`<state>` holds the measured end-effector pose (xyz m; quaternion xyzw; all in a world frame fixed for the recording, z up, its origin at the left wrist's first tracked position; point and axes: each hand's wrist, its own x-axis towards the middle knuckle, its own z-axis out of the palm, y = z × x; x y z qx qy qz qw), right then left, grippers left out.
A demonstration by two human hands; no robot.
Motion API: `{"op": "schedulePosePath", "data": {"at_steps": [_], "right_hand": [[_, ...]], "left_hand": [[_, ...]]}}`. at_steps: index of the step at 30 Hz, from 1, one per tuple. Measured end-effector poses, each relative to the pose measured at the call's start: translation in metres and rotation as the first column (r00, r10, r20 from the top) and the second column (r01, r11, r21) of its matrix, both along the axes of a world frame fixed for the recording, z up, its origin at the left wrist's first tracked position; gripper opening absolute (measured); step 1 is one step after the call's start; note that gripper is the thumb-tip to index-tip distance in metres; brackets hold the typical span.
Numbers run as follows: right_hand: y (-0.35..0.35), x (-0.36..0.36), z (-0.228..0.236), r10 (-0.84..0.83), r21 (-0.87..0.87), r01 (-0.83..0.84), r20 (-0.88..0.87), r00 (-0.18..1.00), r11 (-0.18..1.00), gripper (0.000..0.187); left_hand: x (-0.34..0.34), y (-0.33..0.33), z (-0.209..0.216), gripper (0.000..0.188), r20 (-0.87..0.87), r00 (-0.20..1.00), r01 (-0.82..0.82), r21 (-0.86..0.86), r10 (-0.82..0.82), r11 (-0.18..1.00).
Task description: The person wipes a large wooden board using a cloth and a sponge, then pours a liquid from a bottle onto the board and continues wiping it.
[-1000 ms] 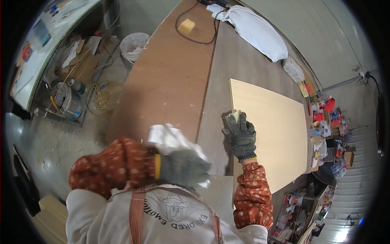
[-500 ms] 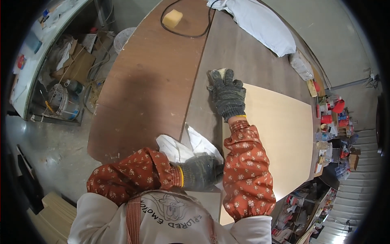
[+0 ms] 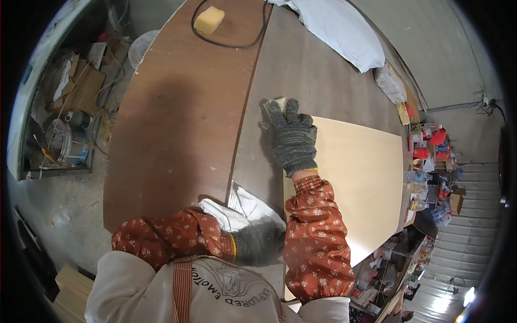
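Observation:
My right hand, in a dark grey knit glove, reaches forward over the upper left corner of a pale, smooth panel. Its fingers bend over a small pale block, mostly covered by the glove, so whether it is a sponge or a sanding block cannot be made out. Nearer my body, my left hand, gloved alike, lies by a crumpled white cloth. Its fingertips disappear beside my right sleeve, so their grip is hidden. Both forearms wear orange flowered sleeves.
The panel rests on a large brown and grey table. A yellow sponge lies inside a loop of black cable at the far side. White fabric and a wrapped package line the far right edge. A bucket stands at left.
The whole view has shifted, so the table and things appear farther left. My right hand with the block has edged slightly left past the panel's corner. My left hand stays by the cloth.

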<state>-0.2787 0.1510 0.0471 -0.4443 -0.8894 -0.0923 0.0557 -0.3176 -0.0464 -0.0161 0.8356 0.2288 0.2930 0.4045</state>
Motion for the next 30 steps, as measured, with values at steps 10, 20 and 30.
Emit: {"op": "schedulePosePath", "data": {"at_steps": [10,20,30], "right_hand": [[-0.020,-0.004,-0.010,-0.089,0.119,0.073,0.139,0.986,0.990,0.054],[-0.065,0.007,-0.016,-0.212,0.129,0.210,0.000,0.977,0.969,0.044],[-0.008,-0.018,-0.025,-0.374,0.234,0.328,0.193,0.907,0.915,0.039]], "left_hand": [[0.009,0.008,0.009,0.025,0.256,0.967,0.051,-0.169,-0.006,0.984],[0.012,-0.003,-0.007,0.020,0.577,0.793,0.323,-0.670,0.196,0.668],[0.088,-0.057,-0.084,0.019,0.600,0.355,0.927,-0.325,0.717,-0.187]]}}
